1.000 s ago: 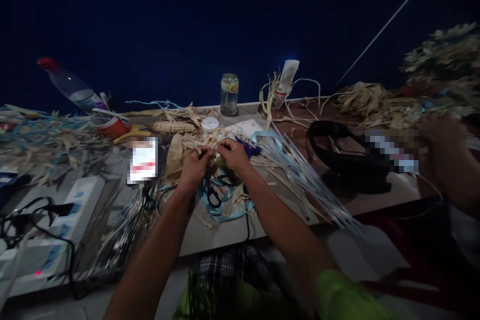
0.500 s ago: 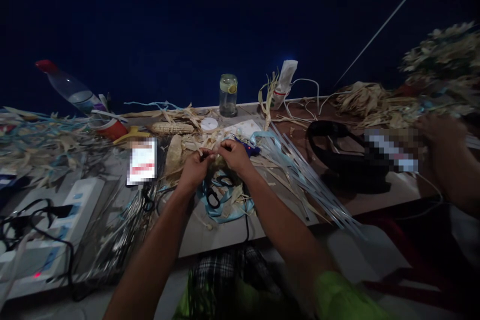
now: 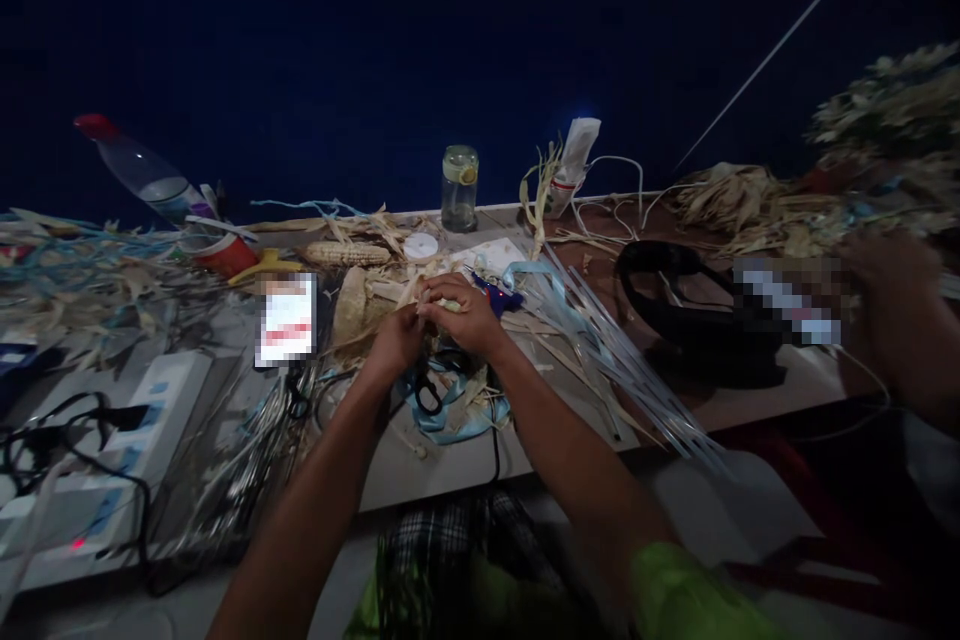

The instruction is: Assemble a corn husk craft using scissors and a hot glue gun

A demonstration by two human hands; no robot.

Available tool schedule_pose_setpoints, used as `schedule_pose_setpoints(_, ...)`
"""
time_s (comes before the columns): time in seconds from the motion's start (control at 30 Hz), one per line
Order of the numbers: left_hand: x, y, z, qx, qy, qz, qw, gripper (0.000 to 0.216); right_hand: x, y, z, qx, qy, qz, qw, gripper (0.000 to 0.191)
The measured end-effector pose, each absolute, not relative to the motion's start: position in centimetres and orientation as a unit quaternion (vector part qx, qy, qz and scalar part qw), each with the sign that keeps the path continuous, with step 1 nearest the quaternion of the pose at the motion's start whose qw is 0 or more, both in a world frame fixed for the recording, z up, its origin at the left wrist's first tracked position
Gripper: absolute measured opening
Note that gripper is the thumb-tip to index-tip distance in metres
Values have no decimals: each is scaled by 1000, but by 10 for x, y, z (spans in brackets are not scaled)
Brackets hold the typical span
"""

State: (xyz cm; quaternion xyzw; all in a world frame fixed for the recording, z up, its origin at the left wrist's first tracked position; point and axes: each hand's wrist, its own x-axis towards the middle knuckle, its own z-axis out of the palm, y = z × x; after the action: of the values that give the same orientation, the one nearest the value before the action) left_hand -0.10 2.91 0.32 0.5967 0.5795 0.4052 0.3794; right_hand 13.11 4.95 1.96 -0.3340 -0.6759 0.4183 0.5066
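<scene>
My left hand (image 3: 396,340) and my right hand (image 3: 463,314) meet over the middle of the table, fingers closed on a small piece of pale corn husk (image 3: 435,301). The right hand partly covers the left hand's fingertips. Under my wrists lie black-handled scissors (image 3: 429,390) on a light blue ribbon (image 3: 457,420). A blue glue gun (image 3: 499,296) sits just right of my right hand. Dry husk pieces (image 3: 352,305) lie to the left of my hands.
A phone (image 3: 286,320), a corn cob (image 3: 346,254), a glass jar (image 3: 459,187), a red cup (image 3: 223,254) and a plastic bottle (image 3: 142,176) stand behind. A power strip (image 3: 135,440) lies front left, clear glue sticks (image 3: 622,370) and a black strap (image 3: 690,315) right. Another person's hand (image 3: 892,285) works far right.
My hands have come closer together; the right hand now overlaps the left over the husk piece. The rest stays put.
</scene>
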Motion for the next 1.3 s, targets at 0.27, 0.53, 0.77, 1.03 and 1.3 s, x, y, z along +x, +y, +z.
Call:
schedule_pose_setpoints(0.27, 0, 21, 16, 561, 493, 399, 532, 23, 138, 56, 17, -359, -572, 507, 536, 15)
schedule_pose_setpoints(0.53, -8, 18, 25, 409, 391, 427, 705, 33, 146, 60, 19, -306, -448, 621, 565, 16)
schedule_pose_setpoints(0.77, -3, 20, 23, 387, 407, 444, 698, 28, 142, 56, 18, -327, -454, 645, 520, 20)
schedule_pose_setpoints(1.03, -4, 22, 19, 367, 409, 453, 702, 28, 143, 55, 25, -324, -466, 605, 559, 19)
schedule_pose_setpoints(1.3, -1, 21, 23, 355, 398, 471, 703, 28, 141, 63, 15, -380, -471, 543, 583, 22)
